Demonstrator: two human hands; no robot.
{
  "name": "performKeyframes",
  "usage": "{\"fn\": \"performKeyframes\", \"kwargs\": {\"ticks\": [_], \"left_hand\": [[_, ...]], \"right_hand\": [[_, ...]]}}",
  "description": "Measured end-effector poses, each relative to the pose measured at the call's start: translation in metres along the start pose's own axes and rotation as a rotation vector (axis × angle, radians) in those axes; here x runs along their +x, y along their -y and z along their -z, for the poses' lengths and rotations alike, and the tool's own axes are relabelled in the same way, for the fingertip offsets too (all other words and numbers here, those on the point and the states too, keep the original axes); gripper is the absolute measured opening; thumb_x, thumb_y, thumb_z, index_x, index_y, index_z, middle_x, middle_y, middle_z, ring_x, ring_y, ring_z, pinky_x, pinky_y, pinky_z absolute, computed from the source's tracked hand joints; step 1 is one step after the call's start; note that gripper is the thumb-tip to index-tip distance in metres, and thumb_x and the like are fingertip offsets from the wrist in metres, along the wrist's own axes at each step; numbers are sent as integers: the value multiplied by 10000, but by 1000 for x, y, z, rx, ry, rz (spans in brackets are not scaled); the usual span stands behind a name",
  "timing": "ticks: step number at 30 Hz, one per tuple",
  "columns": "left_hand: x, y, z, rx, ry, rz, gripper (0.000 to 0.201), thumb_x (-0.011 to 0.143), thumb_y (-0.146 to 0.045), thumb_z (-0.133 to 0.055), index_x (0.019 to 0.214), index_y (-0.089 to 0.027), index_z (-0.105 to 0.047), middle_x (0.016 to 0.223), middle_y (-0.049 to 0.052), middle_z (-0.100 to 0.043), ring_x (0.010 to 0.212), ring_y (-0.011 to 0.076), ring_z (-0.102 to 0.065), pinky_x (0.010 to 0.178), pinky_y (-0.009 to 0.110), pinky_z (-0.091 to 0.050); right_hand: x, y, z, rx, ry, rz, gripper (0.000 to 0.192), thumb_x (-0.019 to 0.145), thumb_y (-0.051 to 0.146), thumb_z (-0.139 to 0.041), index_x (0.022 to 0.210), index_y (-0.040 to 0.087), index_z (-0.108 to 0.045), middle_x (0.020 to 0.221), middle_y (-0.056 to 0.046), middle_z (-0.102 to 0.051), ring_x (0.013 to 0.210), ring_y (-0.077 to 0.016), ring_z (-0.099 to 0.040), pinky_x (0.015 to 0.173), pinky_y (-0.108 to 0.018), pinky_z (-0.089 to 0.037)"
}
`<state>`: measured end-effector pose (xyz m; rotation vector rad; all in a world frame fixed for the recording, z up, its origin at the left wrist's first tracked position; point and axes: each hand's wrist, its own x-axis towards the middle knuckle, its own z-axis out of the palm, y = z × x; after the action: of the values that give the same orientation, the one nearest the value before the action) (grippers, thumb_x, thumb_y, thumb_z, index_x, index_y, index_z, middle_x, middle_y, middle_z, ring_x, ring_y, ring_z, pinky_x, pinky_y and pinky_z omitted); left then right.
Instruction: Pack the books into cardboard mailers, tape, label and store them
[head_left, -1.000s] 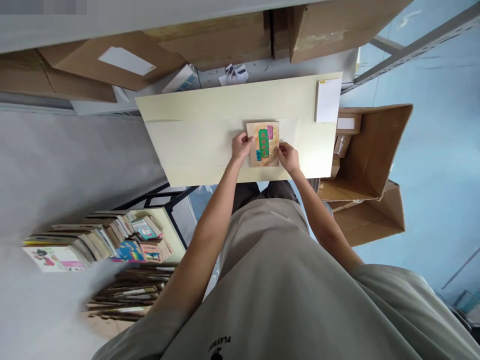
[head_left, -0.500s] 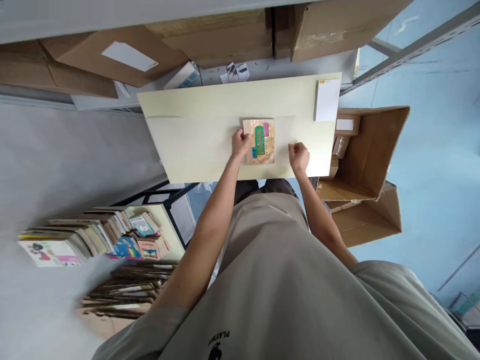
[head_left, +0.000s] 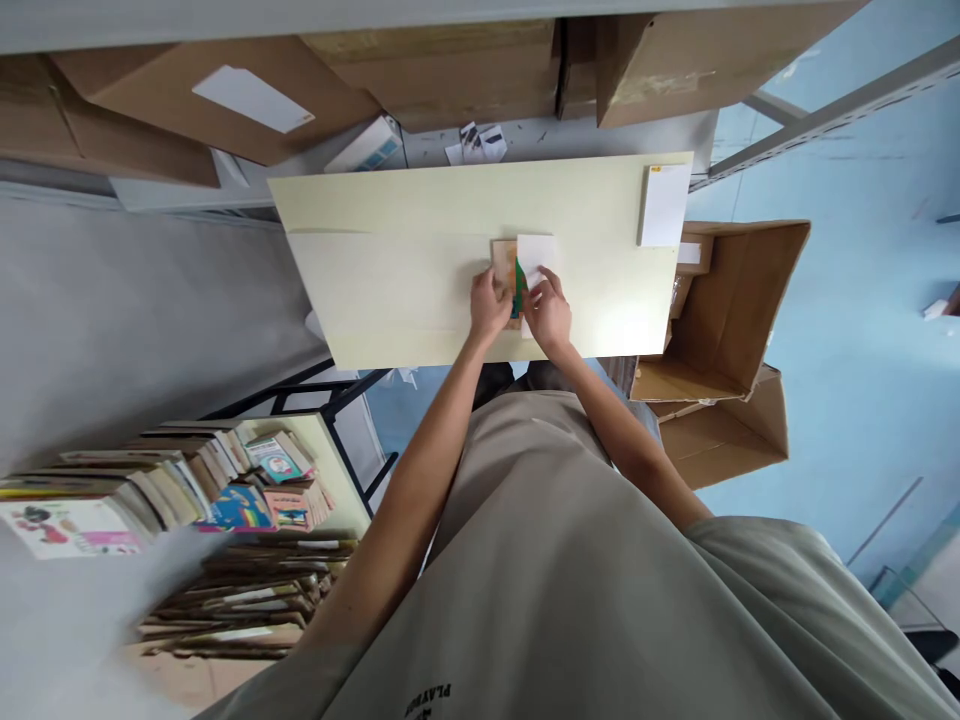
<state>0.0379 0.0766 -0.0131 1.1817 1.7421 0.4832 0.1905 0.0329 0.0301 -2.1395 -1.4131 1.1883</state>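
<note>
- Head view: left hand [head_left: 489, 305] grips the small book [head_left: 506, 270] mid-bench [head_left: 390, 290].
- Right hand [head_left: 549, 310] pinches a white sheet [head_left: 537, 255] over it.
- White pad [head_left: 664, 204] lies at the bench's far right corner.

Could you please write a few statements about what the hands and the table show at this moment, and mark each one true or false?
1. The left hand rests on the colourful book. True.
2. The right hand holds a white sheet over the book. True.
3. The book lies on the blue floor. False: it lies on the pale table.
4. A white pad sits at the table's far right corner. True.
5. The open cardboard box stands on the table. False: it stands beside it, on the right.
</note>
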Motion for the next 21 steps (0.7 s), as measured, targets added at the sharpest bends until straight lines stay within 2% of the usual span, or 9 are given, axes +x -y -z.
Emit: {"fn": "performKeyframes", "kwargs": {"ticks": [3,5,8,10,13,15,17,19,21], "left_hand": [[-22,4,-3,40,29,-94,617,917,-106,-820,1512,-220,-701,1606,202,-670,1637,374,-593,1425,534,-457],[-34,3,-9,73,18,-144,662,922,-112,-851,1545,-235,-664,1653,194,-633,1694,378,-527,1469,552,-394],[-44,0,-18,92,-19,-138,673,992,-192,-897,1596,-224,-602,1672,230,-586,1696,427,-486,1459,624,-372],[-45,-2,-22,93,-37,-94,661,1028,-230,-900,1605,-209,-578,1657,253,-581,1682,454,-473,1451,666,-353],[-44,-3,-22,85,-15,-50,629,1044,-287,-890,1587,-225,-580,1664,253,-573,1697,478,-450,1451,689,-334],[-44,-1,-18,77,7,-61,540,1052,-330,-876,1520,-246,-621,1663,238,-571,1683,480,-473,1440,692,-357],[-45,1,-15,72,16,-96,344,1064,-311,-840,1370,-260,-691,1623,215,-587,1617,461,-541,1423,684,-400],[-47,3,-12,72,19,-131,136,1072,-237,-775,1197,-275,-738,1580,188,-601,1556,431,-592,1406,666,-445],[-50,3,-12,85,31,-138,129,1053,-170,-733,1118,-278,-763,1597,180,-595,1566,427,-591,1403,653,-465]], "right_hand": [[7,0,-18,-37,26,-12,381,1229,543,-445,1333,305,-724,1945,-112,-464,1191,-330,-846,1015,-543,-728],[10,-6,-18,-45,42,10,403,1229,538,-439,1426,320,-715,1965,-90,-437,1200,-323,-845,1018,-537,-730],[11,-19,-3,-39,115,75,436,1224,491,-428,1491,321,-728,1957,-78,-456,1197,-310,-847,1052,-523,-723],[14,-28,11,-8,117,119,441,1218,466,-434,1480,298,-746,1897,-111,-542,1242,-305,-834,1102,-506,-708],[24,-41,29,-11,-64,65,440,1213,515,-480,1439,246,-744,1663,-214,-719,1314,-333,-800,1167,-536,-671],[36,-46,34,-13,-170,-29,470,1192,601,-549,1423,231,-725,1452,-230,-805,1274,-351,-805,1150,-561,-667],[50,-47,33,19,-176,-109,491,1135,674,-652,1340,235,-733,1269,-200,-854,1186,-353,-819,1108,-559,-678],[63,-43,31,36,-121,-172,455,1079,696,-715,1151,249,-750,1124,-182,-869,1137,-367,-826,1080,-563,-685],[73,-37,31,14,-62,-229,410,1051,667,-727,954,268,-722,1026,-179,-863,1107,-389,-834,1059,-579,-687]]}}
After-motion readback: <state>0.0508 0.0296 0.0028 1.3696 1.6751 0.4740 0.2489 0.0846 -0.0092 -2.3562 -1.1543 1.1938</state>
